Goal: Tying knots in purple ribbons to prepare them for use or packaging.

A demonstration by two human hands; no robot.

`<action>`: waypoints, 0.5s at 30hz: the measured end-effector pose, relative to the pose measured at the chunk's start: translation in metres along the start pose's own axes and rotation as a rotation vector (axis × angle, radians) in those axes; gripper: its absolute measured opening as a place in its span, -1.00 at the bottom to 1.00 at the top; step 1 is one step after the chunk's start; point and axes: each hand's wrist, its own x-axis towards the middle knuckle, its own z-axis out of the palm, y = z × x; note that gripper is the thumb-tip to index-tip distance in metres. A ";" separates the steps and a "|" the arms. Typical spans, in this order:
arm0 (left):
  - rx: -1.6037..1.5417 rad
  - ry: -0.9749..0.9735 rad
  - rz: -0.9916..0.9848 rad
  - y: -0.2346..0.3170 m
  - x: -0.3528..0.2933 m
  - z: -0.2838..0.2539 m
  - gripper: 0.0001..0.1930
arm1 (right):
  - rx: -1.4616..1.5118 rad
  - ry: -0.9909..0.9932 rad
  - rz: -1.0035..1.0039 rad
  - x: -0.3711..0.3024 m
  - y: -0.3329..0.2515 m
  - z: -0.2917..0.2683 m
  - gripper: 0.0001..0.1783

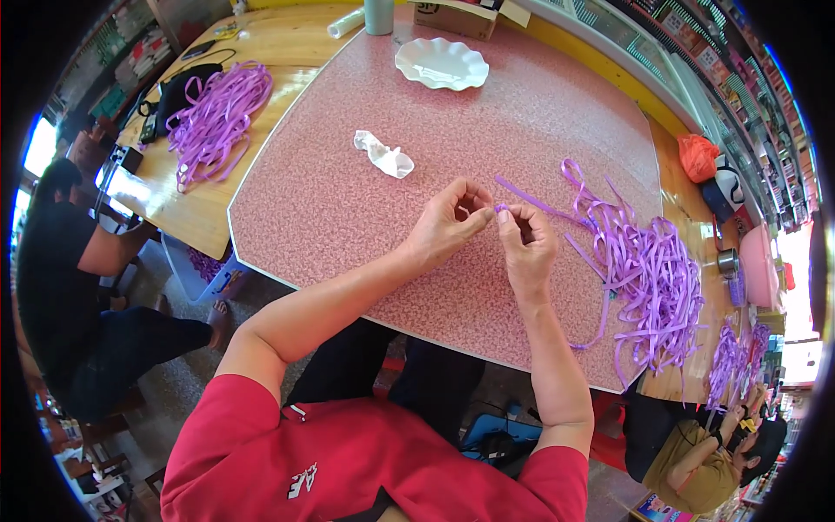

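Over the pink speckled table, my left hand and my right hand meet with fingertips almost touching. Thumb and forefinger of each are pinched on a small purple bit of ribbon; most of it is hidden by the fingers. A large loose heap of purple ribbons lies just right of my right hand. One strand from that heap stretches left, passing just beyond my fingertips. Farther off, a crumpled white tissue rests on the table.
A white scalloped dish, a cardboard box and a grey-green cylinder stand at the far edge. Another purple ribbon heap covers part of the wooden table at left. People sit at far left and lower right.
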 end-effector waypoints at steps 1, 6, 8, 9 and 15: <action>0.072 0.062 0.109 0.001 -0.001 0.001 -0.88 | 0.000 -0.002 0.000 0.001 0.001 -0.001 -0.97; 0.419 0.164 0.615 0.007 0.001 0.004 -0.83 | 0.015 0.035 0.053 0.003 0.003 0.002 -0.94; 0.507 0.148 0.690 0.006 0.001 0.002 -0.76 | 0.056 0.019 0.115 0.003 0.002 -0.001 -0.93; 0.508 0.148 0.691 0.005 0.001 0.001 -0.76 | 0.097 0.004 0.177 0.004 0.001 -0.002 -0.91; 0.722 0.182 0.739 0.009 -0.002 -0.003 -0.78 | 0.089 0.000 0.235 0.004 -0.001 -0.004 -0.92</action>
